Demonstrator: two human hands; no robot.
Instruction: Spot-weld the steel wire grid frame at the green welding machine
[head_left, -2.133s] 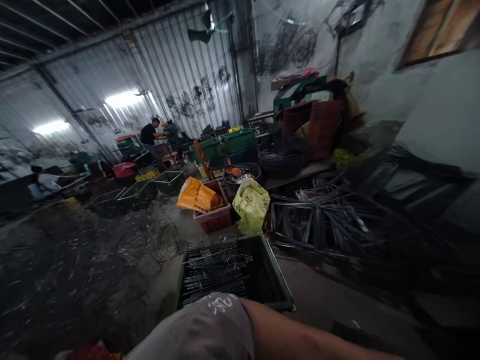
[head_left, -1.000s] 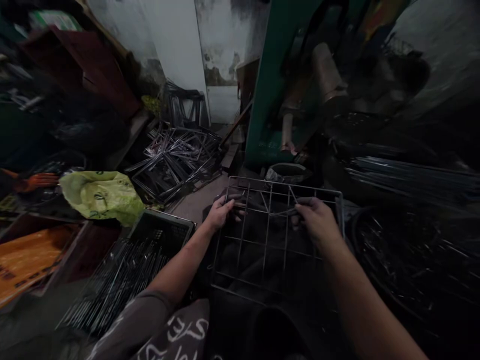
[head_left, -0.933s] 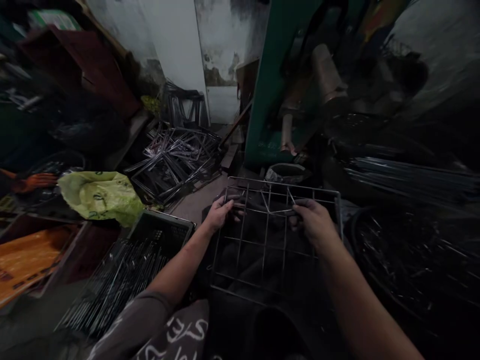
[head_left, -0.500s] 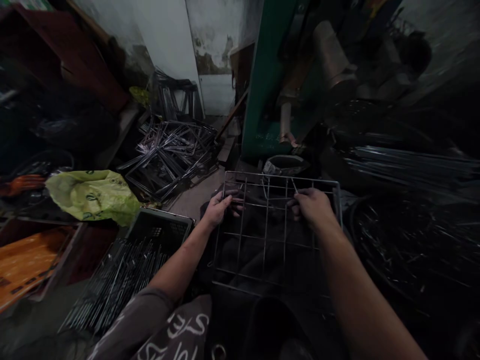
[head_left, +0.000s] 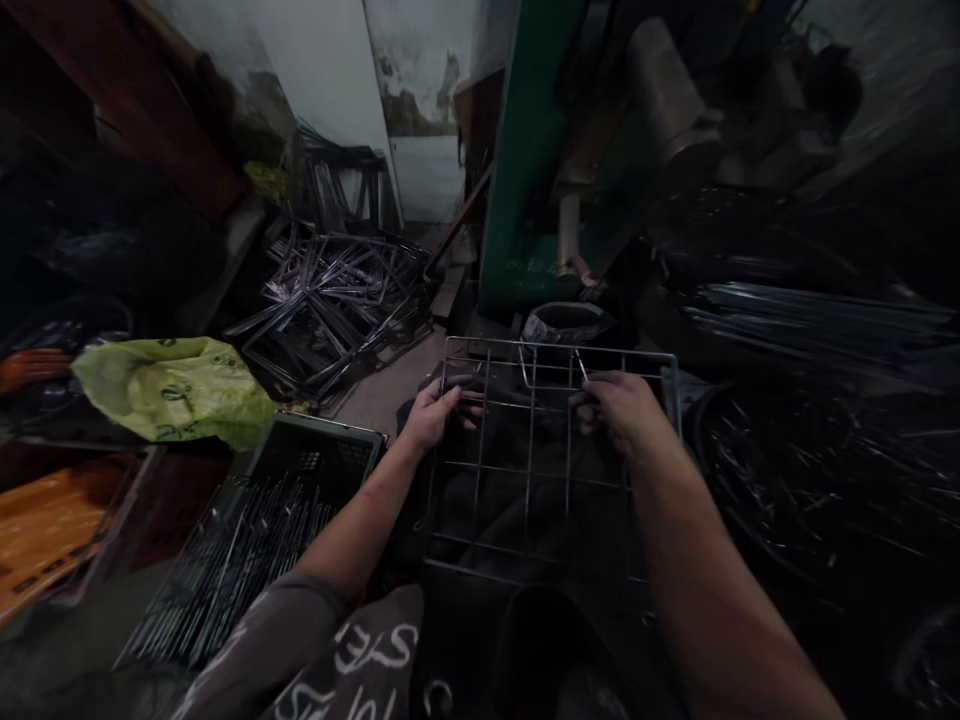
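A rectangular wire grid rack (head_left: 529, 468) lies tilted in front of my body, over dark cloth. My left hand (head_left: 439, 408) grips its left side near the far corner, thumb above and fingers passing under the wires. At the far right part of the grid, my right hand (head_left: 622, 408) pinches a thin U-shaped bent wire (head_left: 524, 368) between thumb and fingers. That wire's two legs point away from me and reach the rack's far edge. Whether it touches the edge, I cannot tell. My right fingertips are partly in shadow.
Left of me, a dark plastic crate (head_left: 360, 436) holds many thin metal rods (head_left: 225, 560). A yellow-green sack (head_left: 176, 390) lies behind it, near another person's orange glove (head_left: 34, 370). Wire frames (head_left: 330, 300) are heaped beyond. A green machine (head_left: 517, 230) stands ahead; a dark tub (head_left: 705, 450) is right.
The view has shifted slightly. My right hand and the bent wire have moved a little left and away from me along the rack. My left hand keeps its grip.
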